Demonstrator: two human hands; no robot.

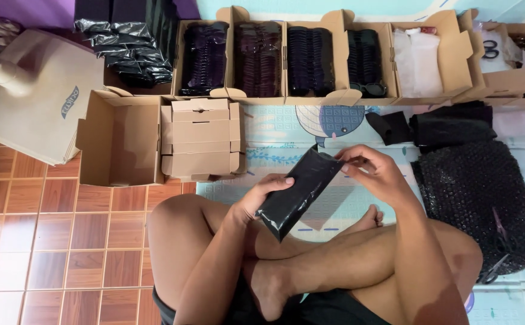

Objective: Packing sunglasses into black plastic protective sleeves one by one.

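Glossy black plastic pouch [298,192] held aslant, long axis running lower-left to upper-right.
Left hand [262,195] grasps its middle; right hand [374,171] pinches its top; cardboard boxes [310,60] behind hold dark sunglasses [368,89].

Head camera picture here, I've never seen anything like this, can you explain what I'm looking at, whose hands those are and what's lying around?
There is no machine here. The one picture comes from a camera worn on a person's head, looking down at their own crossed legs and two bare hands as they sit on the floor.

The left hand grips the lower part of a long black plastic pouch, and the right hand pinches its top end.

In front lies a patterned play mat beside brown floor tiles. Along the top runs a row of open cardboard boxes filled with dark items, which look like sunglasses. To the left sit an open empty carton and a stack of flat folded small boxes. On the right is a heap of black bubble wrap.
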